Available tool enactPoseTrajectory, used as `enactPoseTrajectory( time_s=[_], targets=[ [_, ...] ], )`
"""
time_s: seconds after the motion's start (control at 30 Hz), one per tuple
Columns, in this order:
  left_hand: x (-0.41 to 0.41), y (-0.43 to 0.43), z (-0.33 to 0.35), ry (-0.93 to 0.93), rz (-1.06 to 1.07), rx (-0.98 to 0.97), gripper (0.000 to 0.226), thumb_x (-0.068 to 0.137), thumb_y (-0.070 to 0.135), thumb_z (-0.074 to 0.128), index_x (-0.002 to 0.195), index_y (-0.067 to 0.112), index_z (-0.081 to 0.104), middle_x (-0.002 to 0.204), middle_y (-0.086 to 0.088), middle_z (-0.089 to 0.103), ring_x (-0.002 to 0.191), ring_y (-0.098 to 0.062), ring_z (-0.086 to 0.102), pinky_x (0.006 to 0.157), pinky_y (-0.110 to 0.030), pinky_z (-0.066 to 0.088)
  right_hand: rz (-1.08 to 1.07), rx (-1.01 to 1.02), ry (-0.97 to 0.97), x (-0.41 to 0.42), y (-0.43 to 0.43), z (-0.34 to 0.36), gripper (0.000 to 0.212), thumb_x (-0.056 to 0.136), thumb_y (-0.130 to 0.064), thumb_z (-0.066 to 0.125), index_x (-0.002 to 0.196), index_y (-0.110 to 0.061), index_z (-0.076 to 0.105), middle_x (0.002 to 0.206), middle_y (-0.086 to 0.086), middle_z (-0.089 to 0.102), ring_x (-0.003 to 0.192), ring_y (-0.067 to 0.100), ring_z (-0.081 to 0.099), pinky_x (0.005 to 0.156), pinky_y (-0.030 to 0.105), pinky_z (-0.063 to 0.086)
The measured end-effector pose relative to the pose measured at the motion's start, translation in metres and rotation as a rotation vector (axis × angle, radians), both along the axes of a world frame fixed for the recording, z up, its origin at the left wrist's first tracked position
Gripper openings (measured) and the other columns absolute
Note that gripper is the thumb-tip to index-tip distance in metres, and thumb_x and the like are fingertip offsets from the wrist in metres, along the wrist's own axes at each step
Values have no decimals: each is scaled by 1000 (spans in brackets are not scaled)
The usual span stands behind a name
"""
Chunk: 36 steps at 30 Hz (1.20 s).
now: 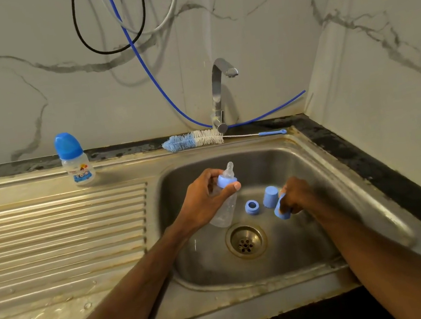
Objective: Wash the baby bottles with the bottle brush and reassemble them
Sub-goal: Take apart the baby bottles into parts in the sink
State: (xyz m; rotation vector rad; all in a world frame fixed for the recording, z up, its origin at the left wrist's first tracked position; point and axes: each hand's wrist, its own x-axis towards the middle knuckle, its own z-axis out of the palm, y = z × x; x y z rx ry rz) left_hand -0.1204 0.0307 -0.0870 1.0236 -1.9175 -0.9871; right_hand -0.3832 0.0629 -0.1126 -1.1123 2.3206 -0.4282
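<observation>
Far left: capped bottle [75, 159] upright on drainboard [51, 237], well apart from both hands. Bottle brush [193, 140] lies flat on the rear rim of the sink [345, 193], beside the tap base. Left hand [204, 201] over the basin, fingers and thumb curled round the blue collar of a clear bottle [225, 211], teat up, body tilted below the palm. On the basin floor: blue ring [252, 207], then blue cap [270, 196] just beside the right hand [295, 195], which grips a second blue cap [283, 214].
</observation>
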Motion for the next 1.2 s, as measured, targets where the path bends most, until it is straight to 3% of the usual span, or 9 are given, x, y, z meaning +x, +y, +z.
enactPoseTrajectory(
  time_s=[0.17,0.37,0.63,0.8,1.0,1.1,1.13,1.2],
  targets=[
    [-1,-1,-2,-14,-2,-11,50,85,47,77,125,22,59,112,11,64,94,-5,63,71,-12,48,11,12,28,0,-8,-12,47,59,0,84,103,2,68,107,22,68,83,31,72,57,34,57],
    [-2,-4,-7,-25,-11,-21,52,83,50,77,124,24,59,113,11,64,96,-6,64,75,-15,50,60,126,223,0,-11,-21,72,64,-18,92,126,-6,58,131,16,60,111,29,68,85,39,60],
    [-3,-3,-8,-43,-16,-41,52,83,50,77,125,24,59,112,12,64,96,-4,63,74,-11,49,89,101,308,-3,-12,-29,68,70,-17,88,129,-8,56,138,14,55,121,27,62,89,33,55],
    [-2,-2,-7,-57,-14,-52,52,84,49,77,125,22,59,112,11,64,94,-3,63,67,-6,48,111,86,282,-7,-7,-32,69,60,-18,92,120,-11,59,131,14,58,113,29,65,73,32,53],
    [-2,-1,-6,-79,-1,-66,51,86,47,76,126,21,59,114,9,64,91,-2,62,66,-3,46,130,123,364,-3,-15,-19,69,59,-46,92,114,-17,60,120,8,62,109,27,65,79,37,54],
    [-4,1,-4,-106,4,-94,50,85,47,77,125,22,60,113,11,63,91,0,61,67,-8,47,122,-140,324,10,-16,3,35,74,-38,83,95,-19,63,104,3,67,96,23,66,78,33,51],
    [-4,2,-4,-118,13,-116,49,85,47,77,125,23,61,113,11,64,92,0,61,70,-10,47,126,-294,247,17,-13,12,24,80,-35,80,91,-18,67,97,1,71,90,21,68,80,35,54],
    [-2,3,-3,-128,36,-179,46,84,49,79,120,26,64,110,13,67,93,-1,62,75,-15,51,162,-571,-86,40,-5,35,21,90,-36,74,88,-16,74,83,0,76,80,20,73,76,36,60]
  ],
)
